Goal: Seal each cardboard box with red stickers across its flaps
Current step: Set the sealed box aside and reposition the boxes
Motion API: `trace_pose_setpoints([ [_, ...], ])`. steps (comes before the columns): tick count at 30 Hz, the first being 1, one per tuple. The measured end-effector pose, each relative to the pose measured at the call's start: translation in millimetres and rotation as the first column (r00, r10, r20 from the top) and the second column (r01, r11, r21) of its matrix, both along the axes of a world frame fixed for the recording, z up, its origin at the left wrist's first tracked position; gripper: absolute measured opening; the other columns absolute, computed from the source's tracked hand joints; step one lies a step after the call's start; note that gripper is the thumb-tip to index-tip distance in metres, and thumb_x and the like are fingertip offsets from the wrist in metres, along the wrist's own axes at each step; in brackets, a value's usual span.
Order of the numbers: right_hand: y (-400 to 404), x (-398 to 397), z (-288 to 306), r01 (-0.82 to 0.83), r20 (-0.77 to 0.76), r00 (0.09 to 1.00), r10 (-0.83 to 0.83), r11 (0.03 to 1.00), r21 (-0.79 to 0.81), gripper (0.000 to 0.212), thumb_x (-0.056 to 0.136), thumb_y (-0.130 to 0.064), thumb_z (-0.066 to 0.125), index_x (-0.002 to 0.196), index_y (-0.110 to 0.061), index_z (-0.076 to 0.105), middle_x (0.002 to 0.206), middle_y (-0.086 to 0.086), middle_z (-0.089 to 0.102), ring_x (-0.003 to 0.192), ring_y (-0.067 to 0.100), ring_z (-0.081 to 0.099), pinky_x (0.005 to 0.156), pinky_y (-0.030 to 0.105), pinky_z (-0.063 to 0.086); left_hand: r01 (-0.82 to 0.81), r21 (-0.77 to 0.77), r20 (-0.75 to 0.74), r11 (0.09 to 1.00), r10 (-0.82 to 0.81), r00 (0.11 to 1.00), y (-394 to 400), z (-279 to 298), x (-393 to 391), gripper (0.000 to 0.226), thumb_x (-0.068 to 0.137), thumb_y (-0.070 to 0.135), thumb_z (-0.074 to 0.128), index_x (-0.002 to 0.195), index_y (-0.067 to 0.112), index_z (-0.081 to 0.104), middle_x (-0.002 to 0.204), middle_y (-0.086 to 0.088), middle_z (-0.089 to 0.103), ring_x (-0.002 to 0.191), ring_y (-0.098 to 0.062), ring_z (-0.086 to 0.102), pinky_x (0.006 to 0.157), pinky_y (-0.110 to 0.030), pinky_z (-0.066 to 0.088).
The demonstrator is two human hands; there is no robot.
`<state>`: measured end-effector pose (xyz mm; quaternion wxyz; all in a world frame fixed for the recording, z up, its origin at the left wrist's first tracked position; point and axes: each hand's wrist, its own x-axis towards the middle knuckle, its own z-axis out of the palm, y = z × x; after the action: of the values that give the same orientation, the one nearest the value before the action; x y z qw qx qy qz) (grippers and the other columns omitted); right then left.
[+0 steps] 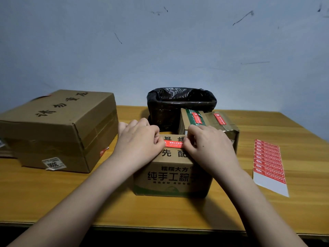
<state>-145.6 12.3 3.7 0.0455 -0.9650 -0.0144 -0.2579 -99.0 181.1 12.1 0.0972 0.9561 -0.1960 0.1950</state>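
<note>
Yellow-brown wood grain covers the table (53,193), set against a scuffed pale blue wall (160,41). On the small cardboard box (170,177) at centre, the left hand (140,139) and right hand (208,145) press a glossy red sticker (173,143) with curled fingers. Right of it lies a sticker sheet (268,163); a larger box (58,129) sits left, a black-lined bin (179,106) behind.

plain packing room perhaps, scuffed pale wall (160,41), wooden table (53,193), cardboard boxes (58,129), lined bin (179,104)
</note>
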Motion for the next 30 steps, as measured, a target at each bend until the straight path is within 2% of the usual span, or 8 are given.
trace_pose_setpoints([
  [7, -1.3, 1.6, 1.3, -0.003, -0.047, 0.999, 0.002, 1.0, -0.016, 0.02, 0.098, -0.043, 0.037, 0.088, -0.027, 0.043, 0.089, -0.007, 0.056, 0.08, 0.013, 0.047, 0.067, 0.029, 0.031, -0.003, 0.032, -0.033, 0.999, 0.004, 0.999, -0.7, 0.8, 1.1, 0.03, 0.091, 0.039, 0.04, 0.063, 0.026, 0.041, 0.077, 0.012, 0.037, 0.085, -0.014, 0.04, 0.083, -0.034, 0.026],
  [22, -1.5, 1.4, 0.9, -0.002, -0.041, 0.999, 0.003, 1.0, 0.021, 0.019, 0.096, -0.043, 0.04, 0.089, -0.026, 0.045, 0.089, -0.007, 0.058, 0.081, 0.013, 0.049, 0.071, 0.03, 0.035, -0.001, 0.038, -0.072, 0.999, 0.004, 0.997, -0.7, 1.1, 0.7, 0.03, 0.09, 0.037, 0.039, 0.062, 0.026, 0.039, 0.077, 0.01, 0.038, 0.083, -0.015, 0.041, 0.083, -0.035, 0.028],
  [26, -0.6, 1.3, -0.8, 0.02, -0.017, 1.0, -0.018, 0.997, 0.077, 0.018, 0.092, -0.041, 0.045, 0.09, -0.024, 0.043, 0.079, -0.007, 0.054, 0.079, 0.018, 0.051, 0.07, 0.033, 0.033, -0.026, 0.029, -0.068, 0.999, 0.028, 0.997, -0.9, 0.8, -2.9, 0.03, 0.09, 0.037, 0.036, 0.061, 0.027, 0.036, 0.078, 0.01, 0.038, 0.084, -0.015, 0.04, 0.083, -0.035, 0.027],
  [30, -0.4, 1.0, -0.5, 0.016, -0.035, 0.999, -0.01, 0.987, 0.161, 0.014, 0.092, -0.037, 0.048, 0.094, -0.025, 0.041, 0.081, -0.004, 0.056, 0.077, 0.02, 0.049, 0.069, 0.035, 0.031, -0.056, 0.015, -0.064, 0.998, 0.057, 0.996, -1.5, 0.4, -5.9, 0.031, 0.089, 0.041, 0.036, 0.061, 0.028, 0.033, 0.081, 0.008, 0.039, 0.086, -0.014, 0.04, 0.084, -0.035, 0.029],
])
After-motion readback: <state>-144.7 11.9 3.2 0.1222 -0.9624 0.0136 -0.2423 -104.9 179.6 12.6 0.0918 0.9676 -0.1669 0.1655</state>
